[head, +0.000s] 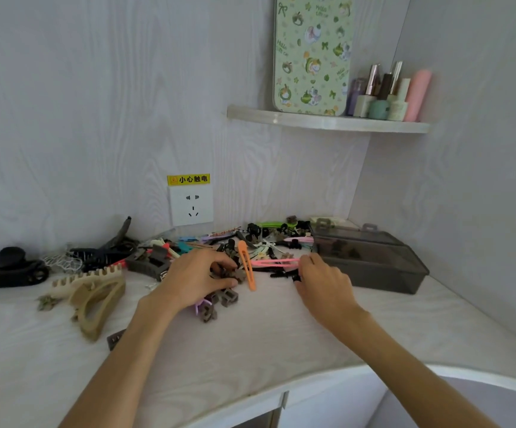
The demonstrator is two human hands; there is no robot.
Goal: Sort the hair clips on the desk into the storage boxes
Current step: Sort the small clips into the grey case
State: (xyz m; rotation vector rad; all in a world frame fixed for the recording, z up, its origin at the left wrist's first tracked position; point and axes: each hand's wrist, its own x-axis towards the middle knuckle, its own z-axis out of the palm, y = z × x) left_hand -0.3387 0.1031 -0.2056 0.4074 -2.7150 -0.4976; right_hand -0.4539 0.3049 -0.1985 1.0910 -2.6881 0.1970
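A heap of mixed hair clips stretches along the desk's back edge. My left hand curls round a bunch of small brown and black claw clips in the middle of the heap. An orange snap clip lies just right of it. My right hand pinches the end of a long pink clip, which points left. A smoky grey storage box with its lid down stands at the right, close behind my right hand.
A big beige claw clip and black claw clips lie at the left. A wall socket sits behind the heap. Above right, a corner shelf carries bottles and a patterned case. The desk's curved front edge runs below.
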